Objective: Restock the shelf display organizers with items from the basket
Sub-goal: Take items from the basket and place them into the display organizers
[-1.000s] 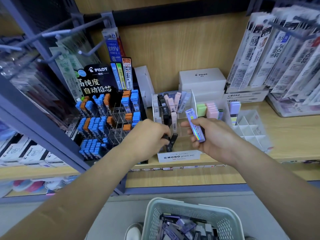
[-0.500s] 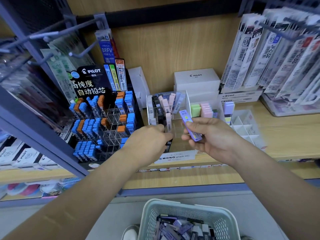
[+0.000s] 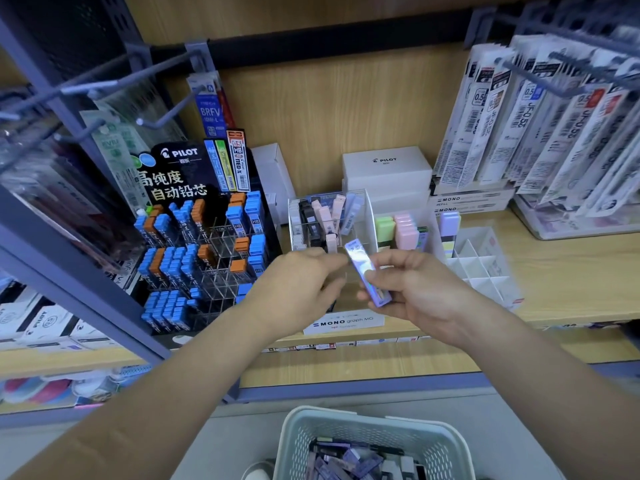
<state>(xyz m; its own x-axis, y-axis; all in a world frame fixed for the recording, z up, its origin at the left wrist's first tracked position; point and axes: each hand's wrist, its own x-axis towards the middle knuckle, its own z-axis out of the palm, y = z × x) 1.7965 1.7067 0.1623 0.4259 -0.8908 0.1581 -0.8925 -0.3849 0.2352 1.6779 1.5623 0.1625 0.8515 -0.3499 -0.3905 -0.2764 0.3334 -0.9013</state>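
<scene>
Pinching a slim glossy lilac plastic lead case [image 3: 367,274] in my right hand [image 3: 420,291]; I judge it light, stiff and slippery, best held by its edges. Left hand [image 3: 301,282] at nine o'clock, fingers curled, grip unclear.

Lilac holographic case [image 3: 367,273], pale grey lattice basket [image 3: 367,436], black display [image 3: 204,244] — blue and orange boxes [image 3: 166,254]

The wooden shelf [image 3: 571,271] carries a black lead rack [image 3: 194,237] at its left end and a clear organizer [image 3: 367,216] at the middle of its front edge. White boxes [image 3: 386,168] are stacked against the back. A white divided tray [image 3: 481,268] stands just right of the organizer, and a clear bin [image 3: 571,225] sits at the right end.
</scene>
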